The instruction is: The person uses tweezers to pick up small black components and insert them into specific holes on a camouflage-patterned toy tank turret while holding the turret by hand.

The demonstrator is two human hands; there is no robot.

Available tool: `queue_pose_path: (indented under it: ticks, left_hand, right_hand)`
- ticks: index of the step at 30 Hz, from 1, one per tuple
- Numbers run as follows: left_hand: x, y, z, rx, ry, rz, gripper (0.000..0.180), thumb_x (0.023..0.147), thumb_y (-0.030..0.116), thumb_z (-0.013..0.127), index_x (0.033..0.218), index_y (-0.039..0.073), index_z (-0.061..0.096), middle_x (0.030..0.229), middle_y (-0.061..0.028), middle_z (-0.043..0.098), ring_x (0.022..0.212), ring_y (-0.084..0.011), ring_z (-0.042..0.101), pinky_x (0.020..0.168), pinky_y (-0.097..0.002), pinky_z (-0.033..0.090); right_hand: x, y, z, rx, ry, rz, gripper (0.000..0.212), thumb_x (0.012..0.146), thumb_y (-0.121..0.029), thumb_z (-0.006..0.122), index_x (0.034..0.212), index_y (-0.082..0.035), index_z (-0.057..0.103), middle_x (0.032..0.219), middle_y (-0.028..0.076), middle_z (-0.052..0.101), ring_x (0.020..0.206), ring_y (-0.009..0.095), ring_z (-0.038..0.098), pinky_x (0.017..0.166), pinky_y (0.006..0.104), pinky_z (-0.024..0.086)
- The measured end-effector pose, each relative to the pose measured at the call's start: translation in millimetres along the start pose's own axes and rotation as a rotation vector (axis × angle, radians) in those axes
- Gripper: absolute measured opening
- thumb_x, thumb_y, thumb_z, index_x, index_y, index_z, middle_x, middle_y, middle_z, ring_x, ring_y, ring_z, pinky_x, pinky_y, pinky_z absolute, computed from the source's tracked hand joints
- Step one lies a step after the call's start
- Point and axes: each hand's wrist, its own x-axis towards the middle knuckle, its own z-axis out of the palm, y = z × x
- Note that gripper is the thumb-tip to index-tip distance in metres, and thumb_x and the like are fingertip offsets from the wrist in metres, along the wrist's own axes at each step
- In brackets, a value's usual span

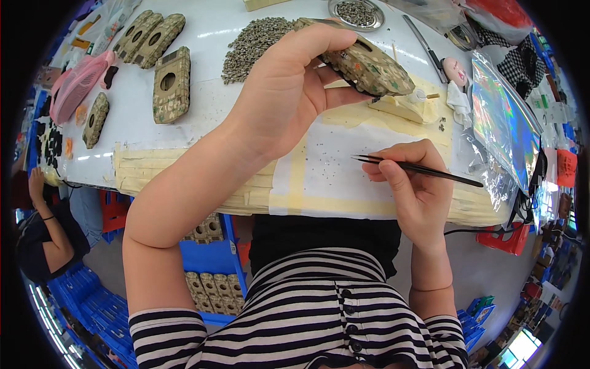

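One camouflage model-tank hull (375, 67) was gripped in the left hand (286, 92) above the worktable (208, 101), black tweezers (452, 176) were pinched in the right hand (424, 187), a red sign (566, 168) bore illegible dark marks, a metal dish (377, 24) contained small gray parts (355, 12).

We're in a workshop w/ small-parts assembly: grey metal bits (252, 52) heaped on tabletop (212, 117), camo hulls (171, 29) twd its far-left corner, blue crates (101, 310) stacked below, co-worker (48, 237) nr left edge.
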Motion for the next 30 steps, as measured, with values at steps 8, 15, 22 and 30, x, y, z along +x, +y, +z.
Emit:
queue_pose_path:
  ticks: [8, 15, 22, 30]
  left_hand:
    - [1.1, -3.1, -2.1, -0.064, -0.004, 0.029, 0.017, 0.086, 0.017, 0.054, 0.094, 0.003, 0.058, 0.092, -0.0061, 0.058, 0.088, -0.0165, 0.057, 0.081, -0.0379, 0.052]
    - [0.9, -5.1, -2.8, -0.069, -0.023, 0.054, 0.016, 0.086, 0.016, 0.053, 0.093, 0.003, 0.057, 0.092, -0.0066, 0.058, 0.088, -0.0170, 0.057, 0.081, -0.0385, 0.052]
    - [1.2, -4.3, -1.5, -0.089, -0.025, 0.050, 0.014, 0.086, 0.015, 0.054, 0.092, 0.003, 0.057, 0.092, -0.0066, 0.058, 0.089, -0.0175, 0.058, 0.081, -0.0384, 0.052]
    - [0.7, -4.1, -1.9, -0.080, -0.018, 0.041, 0.013, 0.086, 0.016, 0.054, 0.089, 0.004, 0.057, 0.091, -0.0059, 0.058, 0.088, -0.0169, 0.058, 0.079, -0.0371, 0.052]
  right_hand:
    - [12.8, 3.2, 8.9, -0.055, -0.043, -0.037, 0.009, 0.085, -0.006, 0.062, 0.084, 0.002, 0.057, 0.074, 0.005, 0.062, 0.069, 0.010, 0.059, 0.062, 0.0211, 0.048]
    - [11.1, 1.1, 6.6, -0.096, -0.137, -0.021, 0.009, 0.087, -0.004, 0.059, 0.087, 0.004, 0.053, 0.078, 0.008, 0.060, 0.073, 0.013, 0.062, 0.065, 0.0236, 0.051]
    - [10.7, 0.4, 4.6, -0.105, -0.182, -0.006, 0.010, 0.088, -0.003, 0.057, 0.088, 0.005, 0.051, 0.081, 0.011, 0.060, 0.075, 0.015, 0.063, 0.067, 0.0245, 0.052]
    - [6.6, 1.0, 6.7, -0.075, -0.152, -0.052, 0.010, 0.082, -0.004, 0.065, 0.082, 0.003, 0.058, 0.076, 0.007, 0.061, 0.068, 0.012, 0.058, 0.063, 0.0231, 0.049]
